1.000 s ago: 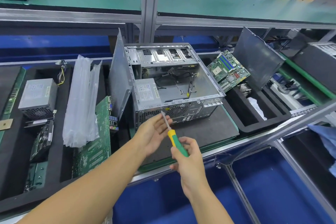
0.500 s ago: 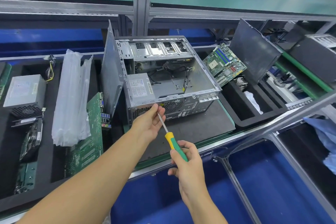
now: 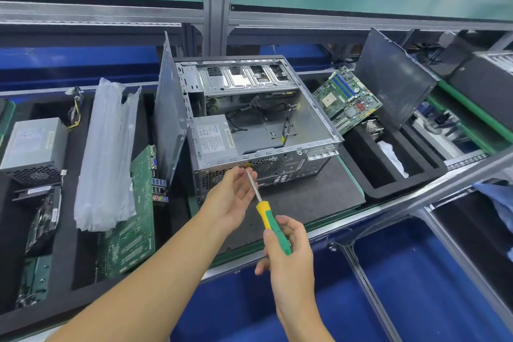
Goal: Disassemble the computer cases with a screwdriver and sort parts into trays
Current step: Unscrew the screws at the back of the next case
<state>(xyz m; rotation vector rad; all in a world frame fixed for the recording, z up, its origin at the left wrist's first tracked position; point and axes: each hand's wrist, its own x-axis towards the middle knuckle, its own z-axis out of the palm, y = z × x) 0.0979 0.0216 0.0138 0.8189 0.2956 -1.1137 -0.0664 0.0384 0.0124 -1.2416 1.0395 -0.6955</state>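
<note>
- The computer case [image 3: 258, 119] lies open on its side on a black mat [image 3: 305, 197] in the middle of the bench, with its perforated rear panel facing the person.
- A grey power supply [image 3: 212, 137] sits inside the case at its near left corner, and loose black cables lie across the case floor.
- The right hand [image 3: 288, 253] is wrapped around the green and yellow handle of the screwdriver [image 3: 273, 226], with fingers and thumb curled round it.
- The metal shaft slants up and to the left, and its tip meets the rear panel just below the case's top edge, beside the fan grille.
- The left hand [image 3: 233, 200] is held palm up beside the shaft. Its fingers are nearly straight and loosely together, lying against the shaft, with the thumb tip up at the panel near the screwdriver tip.
- A grey side panel [image 3: 169, 111] stands upright against the left side of the case.
- The black foam tray [image 3: 16, 244] on the left holds a second power supply [image 3: 33, 144], a bundle of clear plastic bags [image 3: 108, 153] and a green motherboard [image 3: 130, 216].
- The black tray [image 3: 372, 189] on the right holds another motherboard [image 3: 347, 100], propped at a tilt, and a dark side panel [image 3: 394, 78] leaning behind it.
</note>
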